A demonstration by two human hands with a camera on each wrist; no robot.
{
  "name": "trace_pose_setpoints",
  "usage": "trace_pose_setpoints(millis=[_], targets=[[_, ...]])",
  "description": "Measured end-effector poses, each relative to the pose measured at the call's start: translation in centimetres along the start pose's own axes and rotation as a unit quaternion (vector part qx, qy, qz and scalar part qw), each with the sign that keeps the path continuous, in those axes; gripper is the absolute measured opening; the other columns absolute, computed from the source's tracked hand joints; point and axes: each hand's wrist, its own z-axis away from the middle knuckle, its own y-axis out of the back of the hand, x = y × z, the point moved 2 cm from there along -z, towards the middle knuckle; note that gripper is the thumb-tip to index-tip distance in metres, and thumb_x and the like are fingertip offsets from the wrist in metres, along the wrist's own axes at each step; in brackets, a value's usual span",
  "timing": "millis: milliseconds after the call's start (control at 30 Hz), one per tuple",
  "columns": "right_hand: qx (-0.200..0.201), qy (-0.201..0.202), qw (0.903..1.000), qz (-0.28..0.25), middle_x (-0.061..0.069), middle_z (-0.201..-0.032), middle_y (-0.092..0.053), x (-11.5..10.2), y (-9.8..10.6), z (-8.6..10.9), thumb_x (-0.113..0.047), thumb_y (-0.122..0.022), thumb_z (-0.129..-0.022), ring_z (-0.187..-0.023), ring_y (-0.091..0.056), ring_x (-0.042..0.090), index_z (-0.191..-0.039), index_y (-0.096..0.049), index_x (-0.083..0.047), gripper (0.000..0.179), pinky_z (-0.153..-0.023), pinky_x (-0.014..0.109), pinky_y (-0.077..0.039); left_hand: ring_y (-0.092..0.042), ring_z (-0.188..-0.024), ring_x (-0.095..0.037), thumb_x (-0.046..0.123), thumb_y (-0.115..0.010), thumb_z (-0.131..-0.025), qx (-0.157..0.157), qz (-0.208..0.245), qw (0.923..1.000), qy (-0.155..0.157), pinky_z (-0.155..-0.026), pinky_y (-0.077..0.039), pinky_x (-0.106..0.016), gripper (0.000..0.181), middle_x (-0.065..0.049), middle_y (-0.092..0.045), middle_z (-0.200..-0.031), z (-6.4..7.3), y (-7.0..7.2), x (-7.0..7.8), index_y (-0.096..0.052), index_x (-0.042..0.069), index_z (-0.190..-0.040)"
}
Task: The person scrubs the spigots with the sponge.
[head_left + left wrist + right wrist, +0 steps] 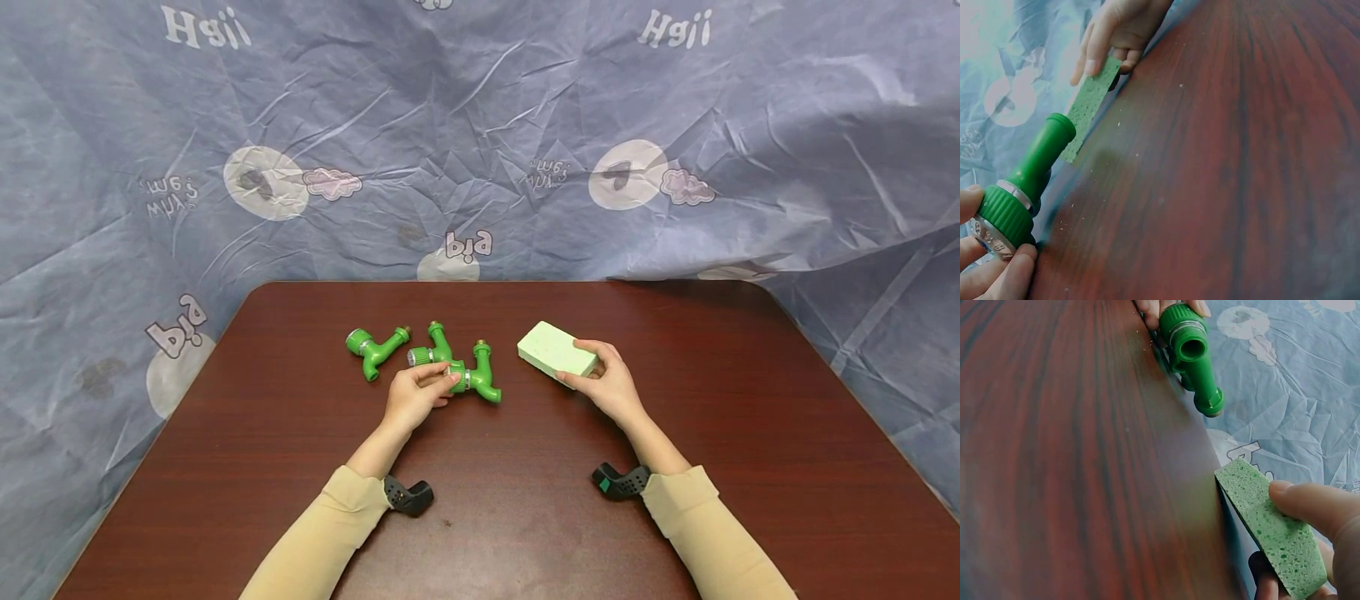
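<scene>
My left hand (pixel 417 395) pinches the ribbed knob of a green faucet (pixel 483 375), thumb on one side and fingers on the other. The faucet's spout points toward me and its brass-tipped inlet points away. A second green faucet (pixel 441 342) lies just behind the held one, partly covered by it and the hand. Further left lies a third green faucet (pixel 377 350). On the right, my right hand (pixel 613 385) grips the near right end of a pale green sponge block (pixel 551 348) between thumb and fingers. Pores show along the sponge's side (pixel 1272 531) in the right wrist view.
Everything is over a dark reddish-brown wooden table (pixel 525 517). Behind it hangs a crumpled grey-blue printed cloth (pixel 465 125). Small pale crumbs dot the tabletop in the left wrist view. A black wrist device (pixel 408 496) sits at the left cuff, another (pixel 621 482) at the right.
</scene>
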Motion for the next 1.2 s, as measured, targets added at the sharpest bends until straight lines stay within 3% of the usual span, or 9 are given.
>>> trace_pose_setpoints(millis=[133,400,533,667,833,967,1067,1200], targets=[[0.000,0.012,0.9995,0.030,0.025,-0.129,-0.038,-0.3,0.0,0.2,-0.003,-0.076,-0.077,-0.093,-0.049,0.031,-0.127,-0.048,0.010,0.059,-0.067,0.012,-0.041,-0.069,-0.075,-0.025,0.019,-0.075,-0.081,0.015,-0.010,0.9998,-0.013,-0.062,-0.057,-0.032,0.037,-0.014,-0.070,-0.096,0.1,0.1,0.1,-0.068,0.002,-0.112],[0.007,0.014,0.9981,0.059,0.016,-0.128,-0.042,3.1,0.0,-1.1,-0.017,-0.081,-0.075,-0.086,-0.051,0.025,-0.129,-0.052,-0.001,0.064,-0.065,0.012,-0.045,-0.069,-0.072,-0.025,0.023,-0.076,-0.080,0.017,-0.021,0.9993,-0.025,-0.059,-0.057,-0.031,0.037,-0.012,-0.071,-0.093,0.1,0.0,0.0,-0.069,0.004,-0.111],[0.013,0.026,0.9959,0.085,0.014,-0.127,-0.044,3.4,0.1,-1.3,-0.021,-0.082,-0.074,-0.092,-0.052,0.025,-0.127,-0.054,-0.003,0.063,-0.073,0.019,-0.046,-0.068,-0.070,-0.028,0.028,-0.077,-0.079,0.014,-0.024,0.9993,-0.025,-0.057,-0.057,-0.033,0.042,-0.013,-0.071,-0.095,0.1,0.1,0.0,-0.069,0.006,-0.113],[0.015,0.031,0.9925,0.117,0.014,-0.127,-0.046,3.3,0.2,-1.2,-0.024,-0.081,-0.073,-0.102,-0.049,0.027,-0.126,-0.054,-0.005,0.063,-0.083,0.033,-0.043,-0.068,-0.066,-0.023,0.030,-0.077,-0.079,0.015,-0.037,0.9987,-0.031,-0.056,-0.057,-0.031,0.043,-0.011,-0.071,-0.096,0.1,0.0,0.0,-0.068,0.006,-0.113],[0.003,0.009,0.9892,0.146,0.012,-0.129,-0.046,3.5,0.2,-1.0,-0.030,-0.080,-0.074,-0.107,-0.046,0.028,-0.127,-0.054,-0.008,0.063,-0.087,0.039,-0.039,-0.067,-0.061,-0.016,0.027,-0.074,-0.081,0.015,-0.080,0.9952,-0.054,-0.051,-0.055,-0.027,0.040,-0.010,-0.070,-0.099,0.2,0.0,0.0,-0.067,0.003,-0.113],[-0.009,0.000,0.9881,0.154,0.013,-0.131,-0.044,3.6,0.1,-1.0,-0.032,-0.080,-0.074,-0.111,-0.045,0.029,-0.129,-0.053,-0.009,0.065,-0.090,0.042,-0.039,-0.066,-0.059,-0.015,0.026,-0.074,-0.082,0.015,-0.120,0.9911,-0.055,-0.050,-0.054,-0.027,0.039,-0.008,-0.070,-0.101,0.3,0.0,0.3,-0.068,0.005,-0.114],[-0.019,0.003,0.9866,0.162,0.016,-0.132,-0.044,3.4,0.2,-1.0,-0.032,-0.079,-0.075,-0.115,-0.044,0.031,-0.129,-0.052,-0.006,0.066,-0.093,0.045,-0.038,-0.065,-0.058,-0.012,0.031,-0.073,-0.082,0.027,-0.194,0.9786,-0.064,-0.056,-0.053,-0.026,0.037,-0.003,-0.071,-0.098,0.5,0.0,0.7,-0.069,0.010,-0.113],[-0.035,0.005,0.9845,0.172,0.019,-0.133,-0.041,3.0,0.3,-1.1,-0.033,-0.076,-0.077,-0.120,-0.041,0.033,-0.131,-0.049,-0.003,0.067,-0.097,0.047,-0.035,-0.064,-0.064,-0.007,0.039,-0.070,-0.082,0.046,-0.310,0.9436,-0.106,-0.062,-0.050,-0.029,0.037,0.003,-0.071,-0.095,0.7,0.0,1.4,-0.071,0.015,-0.110]])
